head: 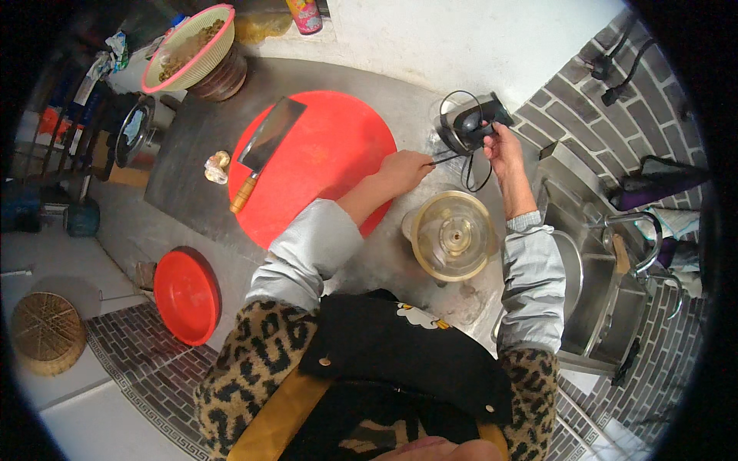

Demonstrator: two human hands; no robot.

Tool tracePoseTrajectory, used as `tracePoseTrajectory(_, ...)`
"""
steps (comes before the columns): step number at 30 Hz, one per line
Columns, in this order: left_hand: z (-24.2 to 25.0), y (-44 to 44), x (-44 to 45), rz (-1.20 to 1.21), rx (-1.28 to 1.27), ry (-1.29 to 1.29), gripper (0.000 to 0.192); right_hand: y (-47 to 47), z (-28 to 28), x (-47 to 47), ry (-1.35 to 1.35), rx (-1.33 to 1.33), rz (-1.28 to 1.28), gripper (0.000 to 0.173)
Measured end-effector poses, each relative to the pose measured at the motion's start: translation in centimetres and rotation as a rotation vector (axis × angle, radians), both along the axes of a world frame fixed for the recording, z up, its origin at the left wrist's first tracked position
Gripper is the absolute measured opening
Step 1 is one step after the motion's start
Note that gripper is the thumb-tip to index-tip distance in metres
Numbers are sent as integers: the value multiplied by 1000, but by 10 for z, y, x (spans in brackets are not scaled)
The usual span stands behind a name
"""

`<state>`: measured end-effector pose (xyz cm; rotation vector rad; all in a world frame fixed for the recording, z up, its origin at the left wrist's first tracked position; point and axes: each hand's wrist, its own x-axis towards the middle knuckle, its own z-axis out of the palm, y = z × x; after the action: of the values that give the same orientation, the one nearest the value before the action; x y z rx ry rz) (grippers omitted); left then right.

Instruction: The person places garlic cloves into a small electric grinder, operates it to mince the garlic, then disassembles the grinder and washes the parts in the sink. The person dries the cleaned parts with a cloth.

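Observation:
My left hand (407, 171) is closed on a thin black power cord (447, 158), just past the right edge of a round red cutting board (323, 155). A black appliance, perhaps a blender or food-processor motor unit (468, 122), lies by the white wall, with the cord looped over and beneath it. My right hand (503, 144) grips it or its cord at the right side; which, I cannot tell. Below both hands stands a clear round plastic bowl with a central hub (454, 236). A cleaver with a wooden handle (271, 135) rests on the board's left part.
Garlic or ginger pieces (217, 167) lie left of the board. A pink-rimmed colander (190, 49) sits tilted on a brown pot (222, 75) at the back left. A red basin (185, 297) is at the lower left. On the right are a steel sink (599, 294) and faucet (654, 236).

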<state>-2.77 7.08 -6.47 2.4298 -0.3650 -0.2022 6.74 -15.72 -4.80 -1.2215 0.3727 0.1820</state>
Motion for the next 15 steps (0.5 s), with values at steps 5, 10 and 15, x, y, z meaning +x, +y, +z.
tracePoseTrajectory(5, 36, 22, -31, -67, 66, -102, 29, -44, -4, 12, 174, 172, -196, 12)
tracePoseTrajectory(10, 48, 95, -63, 202, -42, -159, 25, -98, 17, -9, 64, 95, -320, 11)
tracePoseTrajectory(15, 48, 198, -89, 480, -446, -224, 26, -153, 70, -40, -72, 24, -430, 12)
